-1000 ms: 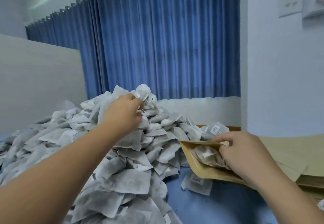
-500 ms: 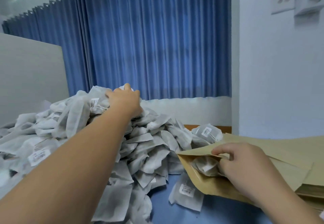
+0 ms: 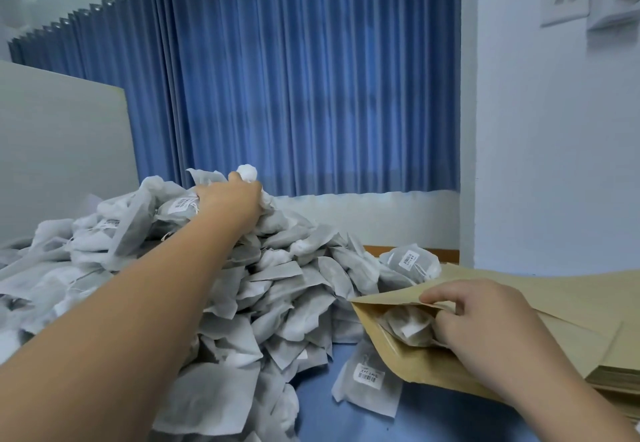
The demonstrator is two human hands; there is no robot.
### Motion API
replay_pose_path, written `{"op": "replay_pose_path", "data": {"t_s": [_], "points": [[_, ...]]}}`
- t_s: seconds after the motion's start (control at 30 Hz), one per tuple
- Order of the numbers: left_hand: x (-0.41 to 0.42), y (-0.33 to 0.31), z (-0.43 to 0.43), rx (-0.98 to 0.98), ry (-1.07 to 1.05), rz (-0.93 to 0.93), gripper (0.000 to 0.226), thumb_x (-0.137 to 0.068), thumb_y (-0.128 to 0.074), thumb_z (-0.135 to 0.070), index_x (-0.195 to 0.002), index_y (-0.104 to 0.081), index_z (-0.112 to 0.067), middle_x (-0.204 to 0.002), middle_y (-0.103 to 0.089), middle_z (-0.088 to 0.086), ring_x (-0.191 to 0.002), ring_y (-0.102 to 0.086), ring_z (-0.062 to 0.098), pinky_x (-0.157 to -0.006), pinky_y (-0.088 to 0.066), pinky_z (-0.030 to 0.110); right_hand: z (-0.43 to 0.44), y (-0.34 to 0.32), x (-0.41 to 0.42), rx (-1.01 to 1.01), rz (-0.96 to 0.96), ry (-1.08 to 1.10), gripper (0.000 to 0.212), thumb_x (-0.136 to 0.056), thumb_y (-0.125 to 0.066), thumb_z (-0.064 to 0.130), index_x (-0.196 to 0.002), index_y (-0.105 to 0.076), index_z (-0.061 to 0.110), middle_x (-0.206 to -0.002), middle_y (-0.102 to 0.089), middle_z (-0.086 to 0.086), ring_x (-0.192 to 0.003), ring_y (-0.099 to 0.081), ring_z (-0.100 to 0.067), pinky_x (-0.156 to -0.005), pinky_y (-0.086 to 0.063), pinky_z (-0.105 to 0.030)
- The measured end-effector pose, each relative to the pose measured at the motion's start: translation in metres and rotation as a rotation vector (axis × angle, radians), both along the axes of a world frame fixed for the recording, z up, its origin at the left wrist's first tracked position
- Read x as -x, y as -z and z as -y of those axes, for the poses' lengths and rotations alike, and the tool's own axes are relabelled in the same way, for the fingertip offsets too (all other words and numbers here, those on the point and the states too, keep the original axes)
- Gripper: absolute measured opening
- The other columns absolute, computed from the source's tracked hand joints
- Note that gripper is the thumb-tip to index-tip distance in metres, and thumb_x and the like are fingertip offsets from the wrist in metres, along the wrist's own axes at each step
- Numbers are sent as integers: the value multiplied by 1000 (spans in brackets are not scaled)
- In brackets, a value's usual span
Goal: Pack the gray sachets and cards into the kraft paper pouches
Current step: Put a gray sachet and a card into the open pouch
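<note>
A large heap of soft gray fabric sachets (image 3: 277,286) covers the left half of the blue worktop (image 3: 346,421) and rises toward its far edge, in front of a pleated blue curtain (image 3: 311,78). The left hand (image 3: 230,199) lies palm down on the crest of that heap, arm stretched out. Its fingers dip over the top among the sachets and are hidden behind the back of the hand, so I cannot tell whether they have hold of any.

Toward the worktop's right side, the right hand (image 3: 485,320) holds a flat brown kraft paper pouch (image 3: 408,362), mouth turned toward the heap. The forefinger curls over the upper lip and the thumb sits inside, pinching that wall so the mouth gapes. At least 1 gray sachet with a white tag (image 3: 408,329) lies inside, against the thumb.

Just below the pouch's lower edge, 1 loose sachet bearing a barcode label (image 3: 369,382) lies flat on the worktop beside the heap's foot. A stack of flat kraft paper pouches (image 3: 571,306) lies along the right edge, with another labelled sachet (image 3: 410,263) at its far left corner. A pale board (image 3: 62,151) stands at the left, and a white wall socket plate (image 3: 564,2) is on the right wall.
</note>
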State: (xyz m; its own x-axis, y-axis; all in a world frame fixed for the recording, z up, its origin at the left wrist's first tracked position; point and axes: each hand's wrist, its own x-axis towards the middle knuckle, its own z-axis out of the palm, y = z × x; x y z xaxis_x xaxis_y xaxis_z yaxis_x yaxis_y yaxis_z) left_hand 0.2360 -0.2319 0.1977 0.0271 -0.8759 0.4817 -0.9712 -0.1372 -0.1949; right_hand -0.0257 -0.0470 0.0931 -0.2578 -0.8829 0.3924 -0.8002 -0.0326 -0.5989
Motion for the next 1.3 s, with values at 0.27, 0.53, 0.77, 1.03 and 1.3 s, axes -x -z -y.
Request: {"op": "replay_pose_path", "data": {"t_s": [0.27,0.53,0.77,1.03,1.3], "points": [[-20,12,-1,235,266,18,21,-94,-41,-13,-111,-54,-14,-111,-57,5,-93,-56,30,-69,-35,36,-6,-4,-3,-26,-7,-5,35,-77,-57,15,-83,-67,48,-68,-55,12,-64,-54,-7,-51,-35,-24],[3,26,-40,512,735,-128,18,-87,-55,-7,-99,-69,-6,-96,-67,7,-85,-60,32,-87,-36,38,-8,-8,-4,2,3,11,41,-79,-55,11,-71,-57,52,-66,-55,13,-62,-56,-7,-52,-40,-26],[54,47,-115,512,971,-743,9,-91,-56,-13,-82,-57,-16,-73,-53,-11,-68,-48,0,-63,-35,10,-10,-14,9,56,47,7,40,-77,-54,9,-91,-73,41,-64,-46,15,-65,-48,-8,-51,-33,-21],[103,108,-176,450,1079,-880,9,-85,-47,-19,-87,-55,-18,-82,-53,-6,-71,-47,9,-61,-39,20,-16,-17,17,92,109,-46,38,-75,-54,8,-71,-72,41,-60,-61,8,-57,-57,-16,-56,-49,-26],[134,149,-191,519,1173,-278,17,-79,-54,-27,-85,-66,-16,-85,-63,0,-63,-58,18,-42,-42,28,-16,-15,24,122,109,-42,27,-75,-57,10,-75,-74,32,-79,-69,12,-78,-64,-14,-72,-56,-33]]}}
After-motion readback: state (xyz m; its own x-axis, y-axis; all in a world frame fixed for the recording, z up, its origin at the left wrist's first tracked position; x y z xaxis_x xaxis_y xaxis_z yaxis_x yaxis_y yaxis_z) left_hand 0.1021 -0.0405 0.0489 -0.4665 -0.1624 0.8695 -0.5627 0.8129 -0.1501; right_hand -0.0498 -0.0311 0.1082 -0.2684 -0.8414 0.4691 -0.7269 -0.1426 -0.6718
